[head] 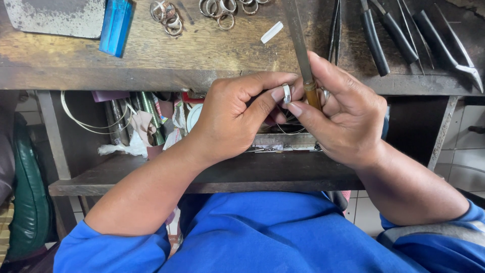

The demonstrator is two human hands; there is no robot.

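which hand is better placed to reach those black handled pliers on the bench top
Right. The right hand, gripping the file, sits just below the pliers at the bench's right end. The left hand pinches the ring farther away.

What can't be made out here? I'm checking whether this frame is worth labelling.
Head view:
- silver ring: mostly hidden by the left hand grip.
- file: its tip is cut off by the top edge, its handle covered by the right hand.
- pliers: heads cut off at top.
- shelf clutter: shadowed.
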